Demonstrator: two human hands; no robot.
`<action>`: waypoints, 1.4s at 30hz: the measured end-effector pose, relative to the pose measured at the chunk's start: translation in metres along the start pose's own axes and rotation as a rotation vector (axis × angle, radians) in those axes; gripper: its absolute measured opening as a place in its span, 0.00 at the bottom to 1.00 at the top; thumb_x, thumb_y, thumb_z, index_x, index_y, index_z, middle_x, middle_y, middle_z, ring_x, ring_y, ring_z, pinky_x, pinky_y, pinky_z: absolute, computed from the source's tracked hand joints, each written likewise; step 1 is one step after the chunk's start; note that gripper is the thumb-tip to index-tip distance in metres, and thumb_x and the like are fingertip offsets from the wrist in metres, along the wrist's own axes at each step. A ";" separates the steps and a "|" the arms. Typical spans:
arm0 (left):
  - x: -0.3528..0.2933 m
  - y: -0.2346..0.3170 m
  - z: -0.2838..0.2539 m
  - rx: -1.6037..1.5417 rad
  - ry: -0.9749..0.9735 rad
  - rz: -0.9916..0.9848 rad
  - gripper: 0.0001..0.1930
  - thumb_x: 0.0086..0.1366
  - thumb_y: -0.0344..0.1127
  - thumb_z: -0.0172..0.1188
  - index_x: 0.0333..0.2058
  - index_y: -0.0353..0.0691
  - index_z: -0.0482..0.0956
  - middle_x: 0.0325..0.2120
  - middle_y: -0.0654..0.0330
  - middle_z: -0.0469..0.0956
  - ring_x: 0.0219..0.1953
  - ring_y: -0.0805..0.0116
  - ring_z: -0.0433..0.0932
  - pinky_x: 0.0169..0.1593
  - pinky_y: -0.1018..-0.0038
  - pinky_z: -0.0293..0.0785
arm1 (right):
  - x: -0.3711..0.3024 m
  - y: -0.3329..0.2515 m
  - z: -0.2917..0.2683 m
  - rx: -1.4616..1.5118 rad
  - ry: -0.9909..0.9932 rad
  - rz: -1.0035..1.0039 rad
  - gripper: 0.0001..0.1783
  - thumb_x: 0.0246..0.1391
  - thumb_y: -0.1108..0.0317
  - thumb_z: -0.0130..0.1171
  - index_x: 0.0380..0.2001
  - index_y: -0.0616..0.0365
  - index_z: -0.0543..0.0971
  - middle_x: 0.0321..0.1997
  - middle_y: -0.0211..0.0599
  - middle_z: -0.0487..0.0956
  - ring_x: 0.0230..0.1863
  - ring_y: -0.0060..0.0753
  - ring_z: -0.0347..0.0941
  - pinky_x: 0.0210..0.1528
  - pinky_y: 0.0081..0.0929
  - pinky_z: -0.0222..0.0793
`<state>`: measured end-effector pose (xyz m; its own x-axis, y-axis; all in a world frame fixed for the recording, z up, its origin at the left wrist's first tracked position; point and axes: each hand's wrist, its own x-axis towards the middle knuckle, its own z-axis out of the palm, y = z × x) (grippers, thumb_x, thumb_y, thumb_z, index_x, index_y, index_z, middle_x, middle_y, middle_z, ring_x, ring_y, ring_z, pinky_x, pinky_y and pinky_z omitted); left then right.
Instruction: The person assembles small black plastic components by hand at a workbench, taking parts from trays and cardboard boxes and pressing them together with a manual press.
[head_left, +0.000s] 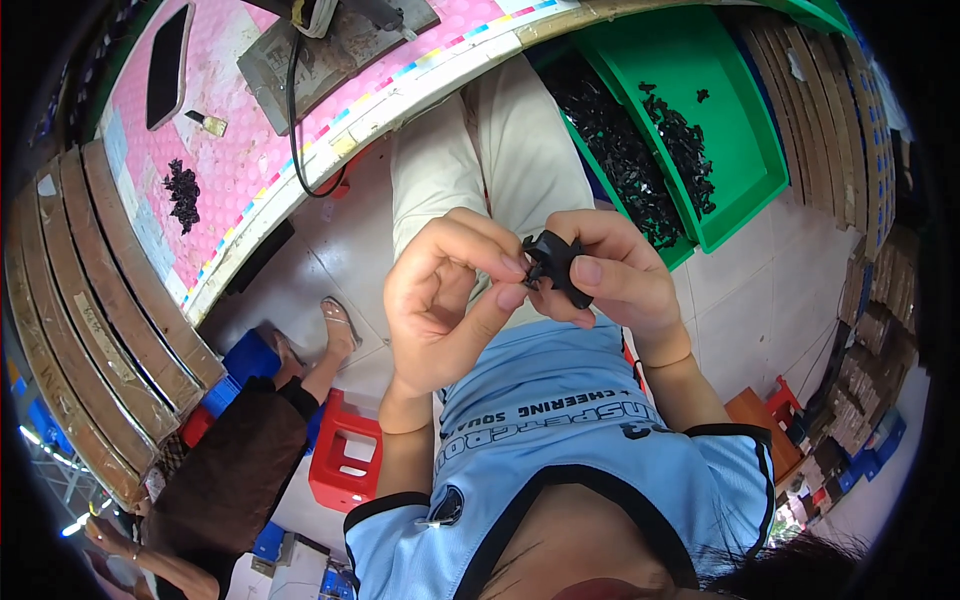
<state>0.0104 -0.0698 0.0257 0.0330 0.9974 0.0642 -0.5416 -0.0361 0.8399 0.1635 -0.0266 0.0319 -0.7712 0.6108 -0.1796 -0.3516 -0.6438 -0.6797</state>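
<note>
Above my lap, my right hand [625, 275] grips a small black plastic part [562, 268], the thumb pressed on its broad face. My left hand [450, 290] pinches at the part's left side with thumb and forefinger. Between those fingertips shows a small dark bit [530, 275], and I cannot tell whether it is a separate piece or belongs to the part. The other fingers of my left hand are curled loosely. My right fingers hide the back of the part.
Green bins [735, 225] at the right hold many small black parts [625, 150]. On the pink-topped table [240, 190] lie a phone [170, 65], a small bottle [208, 123], a heap of black pieces [182, 195] and a metal plate [330, 60]. A red stool [345, 455] and another person [230, 480] are at the left.
</note>
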 end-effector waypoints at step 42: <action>0.006 -0.006 -0.016 0.329 -0.036 0.075 0.17 0.39 0.14 0.54 0.33 0.28 0.69 0.30 0.54 0.68 0.28 0.74 0.67 0.34 0.82 0.64 | 0.007 0.002 -0.015 -0.138 0.106 0.072 0.10 0.47 0.66 0.50 0.22 0.61 0.67 0.15 0.32 0.68 0.15 0.18 0.63 0.18 0.13 0.56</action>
<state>0.0002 -0.0623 0.0125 0.0358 0.9885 0.1466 -0.2441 -0.1336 0.9605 0.1656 -0.0168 0.0185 -0.7289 0.6152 -0.3003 -0.2157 -0.6226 -0.7522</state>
